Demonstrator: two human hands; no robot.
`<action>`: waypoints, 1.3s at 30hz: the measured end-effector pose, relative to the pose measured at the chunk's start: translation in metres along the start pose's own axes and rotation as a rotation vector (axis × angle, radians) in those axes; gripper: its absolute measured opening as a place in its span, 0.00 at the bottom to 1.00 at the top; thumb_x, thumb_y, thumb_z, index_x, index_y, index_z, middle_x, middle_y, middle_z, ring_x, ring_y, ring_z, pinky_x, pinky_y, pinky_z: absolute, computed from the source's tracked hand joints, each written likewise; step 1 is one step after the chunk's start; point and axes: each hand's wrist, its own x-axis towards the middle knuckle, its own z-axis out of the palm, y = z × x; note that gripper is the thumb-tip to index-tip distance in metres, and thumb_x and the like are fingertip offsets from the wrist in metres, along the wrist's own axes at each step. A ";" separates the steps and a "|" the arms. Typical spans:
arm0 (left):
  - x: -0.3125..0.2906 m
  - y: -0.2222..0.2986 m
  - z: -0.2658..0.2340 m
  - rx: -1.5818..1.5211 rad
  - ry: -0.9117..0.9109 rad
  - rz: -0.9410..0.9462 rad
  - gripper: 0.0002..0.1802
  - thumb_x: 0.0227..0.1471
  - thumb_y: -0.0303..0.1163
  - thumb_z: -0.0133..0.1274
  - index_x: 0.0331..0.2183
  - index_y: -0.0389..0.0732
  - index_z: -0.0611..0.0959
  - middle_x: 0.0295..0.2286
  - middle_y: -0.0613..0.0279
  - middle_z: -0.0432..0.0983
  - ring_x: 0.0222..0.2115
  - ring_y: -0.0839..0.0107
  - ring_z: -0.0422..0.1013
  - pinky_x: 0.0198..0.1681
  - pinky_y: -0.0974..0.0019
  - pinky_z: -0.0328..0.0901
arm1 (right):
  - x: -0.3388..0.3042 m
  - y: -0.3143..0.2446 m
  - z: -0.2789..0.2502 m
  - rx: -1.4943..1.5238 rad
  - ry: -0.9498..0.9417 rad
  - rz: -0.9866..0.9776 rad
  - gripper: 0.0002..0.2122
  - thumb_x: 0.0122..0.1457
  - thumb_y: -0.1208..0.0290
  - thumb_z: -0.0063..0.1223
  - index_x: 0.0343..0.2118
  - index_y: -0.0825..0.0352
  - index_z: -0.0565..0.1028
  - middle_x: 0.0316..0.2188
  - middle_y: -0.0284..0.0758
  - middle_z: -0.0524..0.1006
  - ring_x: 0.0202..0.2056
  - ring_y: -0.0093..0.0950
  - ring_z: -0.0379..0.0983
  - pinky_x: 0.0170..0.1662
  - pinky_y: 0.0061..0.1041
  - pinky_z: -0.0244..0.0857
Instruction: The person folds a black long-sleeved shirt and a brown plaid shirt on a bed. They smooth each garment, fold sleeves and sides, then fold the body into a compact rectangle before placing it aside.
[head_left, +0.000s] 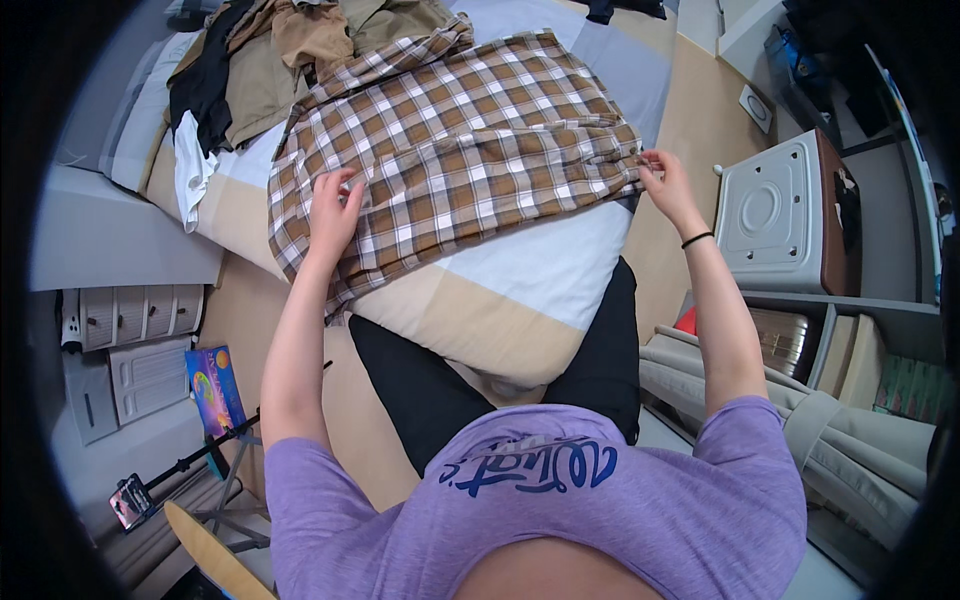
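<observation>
A brown, white and black plaid shirt (450,165) lies spread across the near end of the bed, its fabric creased and partly doubled over. On its left part rests my left hand (337,208), fingers loosely curled with a gap between thumb and forefinger; no cloth shows between them. At the shirt's right edge, my right hand (668,186) has thumb and fingers pinched on the fabric. A black band circles my right wrist.
The bed (520,285) has a white and beige cover. Khaki and black clothes (265,85) are heaped at its far left, beside a white garment (190,165). A white stool-like unit (765,205) stands right. A phone (131,502) on a stand is lower left.
</observation>
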 end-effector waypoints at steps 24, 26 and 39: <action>-0.179 -0.042 -0.100 0.073 0.088 -0.258 0.18 0.51 0.28 0.62 0.45 0.39 0.81 0.36 0.58 0.78 0.37 0.64 0.76 0.43 0.63 0.71 | 0.061 -0.024 0.046 -0.402 0.274 -0.036 0.24 0.58 0.54 0.65 0.51 0.66 0.78 0.45 0.46 0.79 0.50 0.42 0.75 0.53 0.40 0.68; -0.190 -0.051 -0.097 -0.051 0.007 -0.380 0.19 0.52 0.30 0.63 0.47 0.38 0.81 0.36 0.58 0.79 0.37 0.64 0.76 0.44 0.64 0.71 | 0.036 -0.061 0.059 -0.284 0.217 -0.288 0.21 0.58 0.56 0.64 0.50 0.62 0.79 0.47 0.41 0.78 0.52 0.43 0.72 0.56 0.42 0.65; -0.219 -0.057 -0.101 0.111 0.021 -0.305 0.13 0.52 0.18 0.53 0.41 0.40 0.79 0.35 0.53 0.75 0.35 0.55 0.75 0.40 0.60 0.70 | -0.005 -0.046 0.062 -0.560 0.079 -0.502 0.14 0.61 0.72 0.55 0.50 0.57 0.79 0.49 0.35 0.78 0.52 0.36 0.73 0.61 0.41 0.61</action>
